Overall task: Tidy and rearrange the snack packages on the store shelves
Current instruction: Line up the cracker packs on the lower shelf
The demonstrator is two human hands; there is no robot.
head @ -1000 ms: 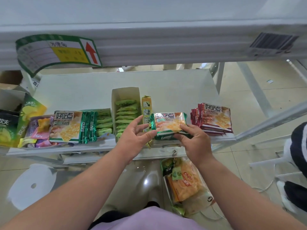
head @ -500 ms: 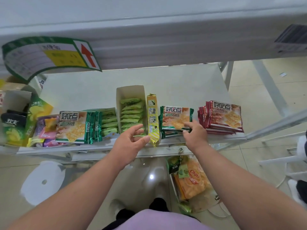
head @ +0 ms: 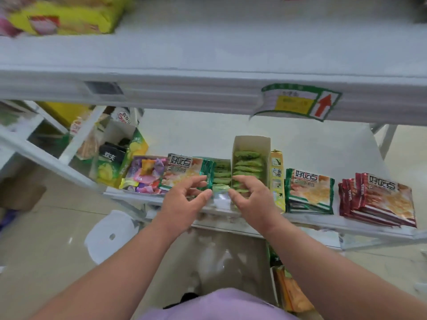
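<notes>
- Pinching a small green packet (head: 221,188) from both sides, the left hand (head: 184,202) and right hand (head: 250,199) hold it at the shelf (head: 300,146) front, between two open boxes.
- Light, crinkly and slippery, I judge; grip its sealed ends.
- Green cracker packs (head: 189,173) crowd the left; bare shelf lies behind.

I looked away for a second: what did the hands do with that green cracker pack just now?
Both hands set the green cracker pack on the shelf and let go, then moved left. The left hand and right hand now pinch a small green packet. The red packs stayed put.
</notes>
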